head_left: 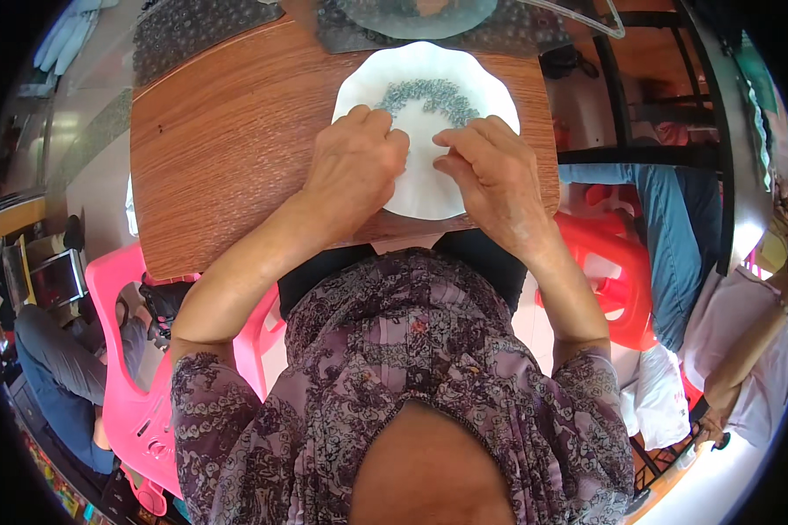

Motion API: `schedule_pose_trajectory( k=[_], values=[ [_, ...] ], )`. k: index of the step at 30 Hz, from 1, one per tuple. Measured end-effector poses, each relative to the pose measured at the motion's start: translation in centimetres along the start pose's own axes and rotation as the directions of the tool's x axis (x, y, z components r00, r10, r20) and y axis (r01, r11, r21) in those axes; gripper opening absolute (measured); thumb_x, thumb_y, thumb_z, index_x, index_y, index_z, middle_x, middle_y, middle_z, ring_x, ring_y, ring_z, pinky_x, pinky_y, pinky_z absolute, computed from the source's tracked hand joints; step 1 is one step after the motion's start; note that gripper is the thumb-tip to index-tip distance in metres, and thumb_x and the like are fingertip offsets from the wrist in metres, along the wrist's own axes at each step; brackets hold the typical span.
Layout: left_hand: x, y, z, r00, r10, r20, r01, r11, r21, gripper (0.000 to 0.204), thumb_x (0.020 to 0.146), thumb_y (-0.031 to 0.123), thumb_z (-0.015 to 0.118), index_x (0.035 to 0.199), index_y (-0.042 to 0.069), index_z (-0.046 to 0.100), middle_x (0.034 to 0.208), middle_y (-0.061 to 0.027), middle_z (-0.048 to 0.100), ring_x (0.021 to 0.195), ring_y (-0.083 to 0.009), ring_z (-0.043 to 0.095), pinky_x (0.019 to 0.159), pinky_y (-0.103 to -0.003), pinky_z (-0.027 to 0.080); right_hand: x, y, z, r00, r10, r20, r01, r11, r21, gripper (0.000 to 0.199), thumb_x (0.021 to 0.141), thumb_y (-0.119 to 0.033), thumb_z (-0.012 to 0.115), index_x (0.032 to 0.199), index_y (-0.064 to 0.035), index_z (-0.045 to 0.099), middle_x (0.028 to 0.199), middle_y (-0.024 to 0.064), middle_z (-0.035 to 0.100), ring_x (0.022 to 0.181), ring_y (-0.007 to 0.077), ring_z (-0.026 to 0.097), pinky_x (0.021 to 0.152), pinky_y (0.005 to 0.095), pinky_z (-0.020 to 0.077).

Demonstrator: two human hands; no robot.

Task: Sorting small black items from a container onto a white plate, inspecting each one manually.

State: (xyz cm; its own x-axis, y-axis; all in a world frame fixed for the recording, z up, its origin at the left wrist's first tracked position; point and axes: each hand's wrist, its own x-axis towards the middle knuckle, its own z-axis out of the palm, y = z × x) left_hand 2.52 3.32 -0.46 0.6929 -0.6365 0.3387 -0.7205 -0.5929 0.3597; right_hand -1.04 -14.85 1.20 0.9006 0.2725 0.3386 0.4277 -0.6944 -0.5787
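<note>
A white plate with a scalloped rim lies at the near edge of the wooden table. On its far half, small grey-blue bits form a curved heap, too small for me to name. My left hand rests over the plate's left side with its fingers curled in; whatever they hold is hidden. Over the right side, my right hand bends its thumb and forefinger toward each other, facing the left hand. Anything between those fingertips is too small to make out.
The brown wood-grain table extends to the left. Another round dish stands beyond the plate on a dark patterned surface. A pink chair is at my left and a red stool at my right. Other people sit on both sides.
</note>
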Motion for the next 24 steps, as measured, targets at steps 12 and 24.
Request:
schedule_pose_trajectory(
  k=[12, 24],
  values=[
    [0.5, 0.6, -0.9, 0.990, -0.108, 0.096, 0.132, 0.944, -0.301, 0.006, 0.071, 0.003, 0.060, 0.073, -0.001, 0.057, 0.073, -0.0140, 0.055, 0.075, -0.0278, 0.057, 0.062, -0.036, 0.045, -1.0, 0.5, 0.3, 0.982, 0.179, -0.053, -0.159, 0.950, 0.269, 0.021, 0.070, 0.002, 0.066, 0.090, -0.0011, 0.064, 0.074, 0.0055, 0.058, 0.070, 0.0150, 0.055, 0.062, 0.0269, 0.0428],
    [0.9, 1.4, -1.8, 0.834, -0.324, 0.447, 0.515, 0.167, -0.840, 0.021, 0.082, 0.019, 0.066, 0.091, 0.001, 0.062, 0.079, 0.0027, 0.058, 0.071, -0.0042, 0.049, 0.064, -0.018, 0.039, -1.3, -0.4, -0.5, 0.932, 0.356, 0.062, -0.297, 0.657, 0.693, 0.018, 0.075, 0.005, 0.065, 0.093, 0.0014, 0.063, 0.086, 0.0016, 0.062, 0.081, 0.0073, 0.055, 0.073, 0.0200, 0.0438]
  ],
)
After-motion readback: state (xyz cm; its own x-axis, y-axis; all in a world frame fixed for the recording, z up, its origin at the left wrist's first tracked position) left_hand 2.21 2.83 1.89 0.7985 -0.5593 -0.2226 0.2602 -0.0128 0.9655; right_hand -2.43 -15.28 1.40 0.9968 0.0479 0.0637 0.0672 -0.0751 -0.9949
